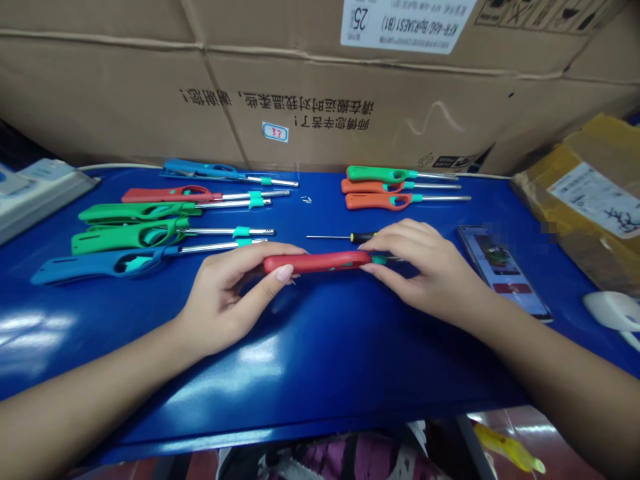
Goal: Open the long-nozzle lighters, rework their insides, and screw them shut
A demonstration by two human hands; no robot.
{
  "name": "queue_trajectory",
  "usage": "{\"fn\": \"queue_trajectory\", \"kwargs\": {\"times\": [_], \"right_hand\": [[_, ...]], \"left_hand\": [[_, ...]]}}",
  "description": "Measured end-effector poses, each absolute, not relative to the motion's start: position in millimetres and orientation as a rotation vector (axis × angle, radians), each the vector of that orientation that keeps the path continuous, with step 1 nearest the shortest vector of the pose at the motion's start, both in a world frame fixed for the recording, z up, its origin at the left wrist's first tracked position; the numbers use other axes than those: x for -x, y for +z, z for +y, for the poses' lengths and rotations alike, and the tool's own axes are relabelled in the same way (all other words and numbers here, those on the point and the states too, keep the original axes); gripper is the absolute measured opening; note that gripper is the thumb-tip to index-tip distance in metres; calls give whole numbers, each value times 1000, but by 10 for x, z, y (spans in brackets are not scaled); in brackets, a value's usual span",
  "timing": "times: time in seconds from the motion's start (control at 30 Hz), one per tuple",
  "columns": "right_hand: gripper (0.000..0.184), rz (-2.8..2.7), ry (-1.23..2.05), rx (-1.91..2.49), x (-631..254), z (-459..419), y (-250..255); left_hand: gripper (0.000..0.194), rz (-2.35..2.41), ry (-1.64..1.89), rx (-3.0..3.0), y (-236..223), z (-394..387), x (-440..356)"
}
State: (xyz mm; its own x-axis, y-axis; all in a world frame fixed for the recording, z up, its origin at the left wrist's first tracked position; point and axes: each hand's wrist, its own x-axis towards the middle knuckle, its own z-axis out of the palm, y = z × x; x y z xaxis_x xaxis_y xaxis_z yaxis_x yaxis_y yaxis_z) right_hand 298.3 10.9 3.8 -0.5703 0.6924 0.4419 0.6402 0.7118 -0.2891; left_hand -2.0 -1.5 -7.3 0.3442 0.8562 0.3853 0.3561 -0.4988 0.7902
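Observation:
A red gas lighter [320,262] is held level above the blue table, its metal tube pointing right. My left hand [225,300] pinches the rounded handle end between thumb and fingers. At the trigger end, my right hand [420,267] grips the same lighter and covers part of its tube. Just behind lies a screwdriver [327,237], its yellow and black handle partly hidden by my right hand. Left of my hands are several lighters, among them a blue lighter [100,265] and a green lighter [125,235]. An orange lighter [377,201] lies with others at the back right.
A few small screws [306,199] lie behind the screwdriver. A phone [505,270] and a white mouse [613,310] are on the right, near a taped carton [580,153]. A big cardboard box [150,133] stands along the back. The table's front edge [300,433] is close.

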Motion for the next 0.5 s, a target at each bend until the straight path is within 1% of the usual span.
{"fn": "queue_trajectory", "kwargs": {"times": [0.1, 0.23, 0.3, 0.43, 0.5], "right_hand": [[4, -2393, 111, 1016, -2984, 100, 28], [5, -2387, 99, 989, -2977, 73, 66], [5, -2399, 141, 986, -2978, 70, 85], [16, -2467, 150, 1043, -2992, 93, 62], [14, -2486, 137, 1058, -2994, 103, 29]], "left_hand": [[22, 1052, 1070, -2048, -52, -30, 9], [23, 1071, 1085, -2020, -41, -54, 1], [22, 1089, 1103, -1923, -44, -56, -7], [19, 1095, 1198, -1609, -58, -18, -32], [17, 1064, 1238, -1435, -75, 18, -36]]}}
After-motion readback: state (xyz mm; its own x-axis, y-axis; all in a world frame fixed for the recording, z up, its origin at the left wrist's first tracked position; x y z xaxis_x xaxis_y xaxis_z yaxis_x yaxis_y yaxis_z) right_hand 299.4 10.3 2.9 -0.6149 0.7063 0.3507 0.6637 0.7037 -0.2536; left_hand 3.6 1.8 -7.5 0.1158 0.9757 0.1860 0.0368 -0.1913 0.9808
